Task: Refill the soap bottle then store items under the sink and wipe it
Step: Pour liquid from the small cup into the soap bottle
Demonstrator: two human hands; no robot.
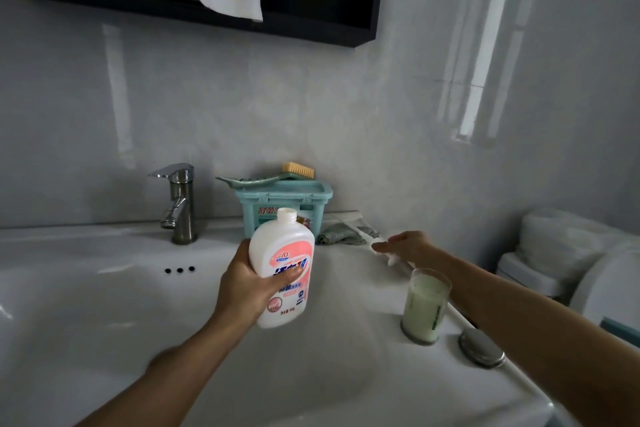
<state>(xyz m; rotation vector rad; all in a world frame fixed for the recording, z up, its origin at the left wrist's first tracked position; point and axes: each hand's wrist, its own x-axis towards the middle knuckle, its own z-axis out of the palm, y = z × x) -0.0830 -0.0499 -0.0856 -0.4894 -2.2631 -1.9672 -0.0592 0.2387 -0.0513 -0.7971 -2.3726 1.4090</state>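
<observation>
My left hand [247,282] grips a white soap bottle [284,270] with a pink label, held upright above the white sink [104,305], its neck uncapped. My right hand [407,246] reaches over the counter to the right and rests on a white pump part [389,253] lying there; whether the fingers close on it is unclear. A glass [426,305] of pale green liquid stands on the counter near my right forearm.
A steel faucet [178,204] stands at the back left. Behind the bottle is a teal box [304,198] with a brush on top. A grey cloth [343,234] lies beside it. A round metal stopper [481,347] sits near the counter's right edge.
</observation>
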